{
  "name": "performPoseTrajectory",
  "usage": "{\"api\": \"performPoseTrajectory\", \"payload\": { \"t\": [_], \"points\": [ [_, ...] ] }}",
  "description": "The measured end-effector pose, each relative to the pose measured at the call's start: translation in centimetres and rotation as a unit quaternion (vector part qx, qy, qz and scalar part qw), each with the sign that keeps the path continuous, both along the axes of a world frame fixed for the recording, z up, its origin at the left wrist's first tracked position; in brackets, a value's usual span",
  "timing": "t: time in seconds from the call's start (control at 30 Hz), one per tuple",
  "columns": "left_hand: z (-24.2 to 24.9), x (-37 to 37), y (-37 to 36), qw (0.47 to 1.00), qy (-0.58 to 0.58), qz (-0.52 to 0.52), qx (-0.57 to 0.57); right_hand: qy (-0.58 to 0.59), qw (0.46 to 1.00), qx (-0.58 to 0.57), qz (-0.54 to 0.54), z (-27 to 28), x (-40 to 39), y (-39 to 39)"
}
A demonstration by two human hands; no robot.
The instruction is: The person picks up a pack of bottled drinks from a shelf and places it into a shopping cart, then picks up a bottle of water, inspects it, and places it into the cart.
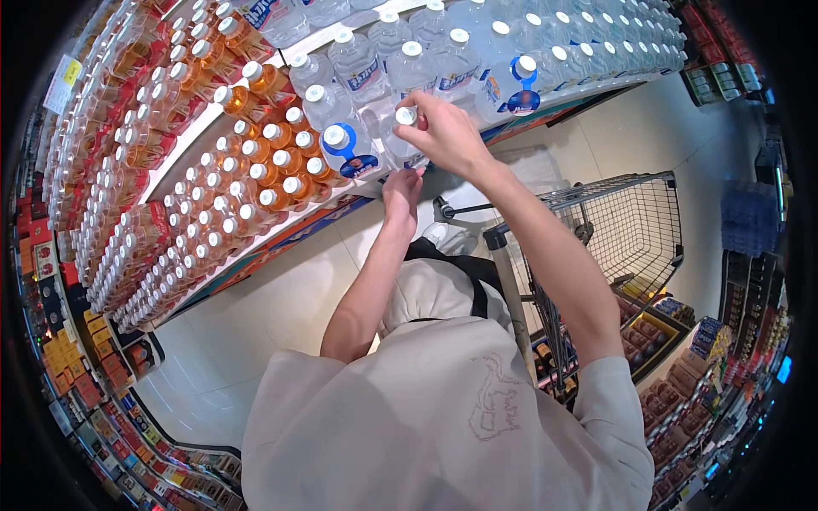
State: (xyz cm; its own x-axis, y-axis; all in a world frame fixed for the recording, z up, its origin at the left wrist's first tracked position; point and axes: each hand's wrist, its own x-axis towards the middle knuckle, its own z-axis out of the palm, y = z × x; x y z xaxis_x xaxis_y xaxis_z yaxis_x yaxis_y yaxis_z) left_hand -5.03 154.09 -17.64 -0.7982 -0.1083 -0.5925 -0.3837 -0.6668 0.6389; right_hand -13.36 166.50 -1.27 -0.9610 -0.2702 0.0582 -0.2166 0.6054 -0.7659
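A clear plastic bottle [399,146] with a white cap [406,116] stands at the front edge of the shelf, between other clear bottles. My right hand [445,134] reaches over from the right, its thumb and fingers closed around the cap and neck. Lower down, my left hand [400,198] is at the bottle's bottom end by the shelf edge, fingers bent against it and partly hidden. Left of it stands a clear bottle [342,145] with a blue tag on its neck. A similar tagged bottle [508,89] is on the right.
Orange drink bottles [277,157] fill the shelf to the left. Rows of clear bottles [588,55] run along it to the right. A wire shopping cart [626,221] stands on the tiled floor [294,281] at my right side. Stacked goods [682,387] lie beyond it.
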Motion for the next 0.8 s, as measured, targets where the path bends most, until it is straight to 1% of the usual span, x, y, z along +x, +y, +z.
{"api": "performPoseTrajectory", "payload": {
  "t": [0.07,0.13,0.2,0.27,0.3,0.37,0.4,0.47,0.5,0.6,0.63,0.67,0.7,0.73,0.77,0.8],
  "points": [
    [-0.2,-0.5,-0.1,1.000,-0.001,0.001,0.004,0.000,1.000,0.008,0.000,-0.3,0.7,-0.7],
    [0.4,-1.0,0.0,1.000,-0.016,-0.002,-0.011,0.011,0.999,-0.036,-0.032,-0.6,1.4,-1.1],
    [0.8,-1.4,-0.2,0.999,-0.021,-0.006,-0.024,0.010,0.998,-0.042,-0.036,-1.2,2.0,-1.1],
    [0.6,-1.7,-0.6,0.999,-0.044,0.006,-0.011,-0.035,0.989,-0.140,-0.040,-1.7,2.6,-0.9],
    [1.0,-1.8,-0.4,0.999,-0.048,0.005,-0.011,-0.039,0.989,-0.139,-0.040,-2.1,3.1,-0.4],
    [1.9,-2.1,0.2,0.998,-0.028,0.047,-0.007,-0.155,0.948,-0.270,-0.068,-2.7,4.1,1.0],
    [1.7,-2.1,0.2,0.998,-0.032,0.047,-0.006,-0.159,0.948,-0.268,-0.068,-3.7,5.1,1.5],
    [1.3,-2.9,0.5,0.999,-0.030,0.035,-0.009,-0.265,0.898,-0.322,-0.137,-5.6,6.9,2.3],
    [1.3,-3.0,0.6,0.999,-0.032,0.036,-0.007,-0.372,0.856,-0.332,-0.135,-4.5,7.3,2.4],
    [1.4,-3.3,0.6,0.996,-0.036,0.083,0.022,-0.365,0.867,-0.318,-0.120,-6.5,7.3,0.8],
    [1.3,-3.1,0.2,0.997,-0.027,0.061,0.030,-0.373,0.857,-0.331,-0.129,-6.8,7.0,0.2],
    [1.2,-2.8,0.3,0.997,-0.028,0.062,0.030,-0.374,0.857,-0.330,-0.128,-7.1,6.8,-0.2],
    [2.0,-2.4,0.7,0.996,-0.037,0.075,0.040,-0.404,0.796,-0.428,-0.139,-6.9,6.5,-0.6],
    [2.8,-2.1,1.0,0.994,-0.046,0.089,0.051,-0.429,0.724,-0.519,-0.148,-6.5,6.2,-1.0],
    [3.6,-1.9,1.1,0.993,-0.049,0.090,0.058,-0.433,0.710,-0.531,-0.164,-6.0,5.9,-1.5],
    [3.7,-1.7,0.9,0.993,-0.047,0.092,0.058,-0.433,0.710,-0.531,-0.161,-6.2,5.4,-1.6]
  ]
}}
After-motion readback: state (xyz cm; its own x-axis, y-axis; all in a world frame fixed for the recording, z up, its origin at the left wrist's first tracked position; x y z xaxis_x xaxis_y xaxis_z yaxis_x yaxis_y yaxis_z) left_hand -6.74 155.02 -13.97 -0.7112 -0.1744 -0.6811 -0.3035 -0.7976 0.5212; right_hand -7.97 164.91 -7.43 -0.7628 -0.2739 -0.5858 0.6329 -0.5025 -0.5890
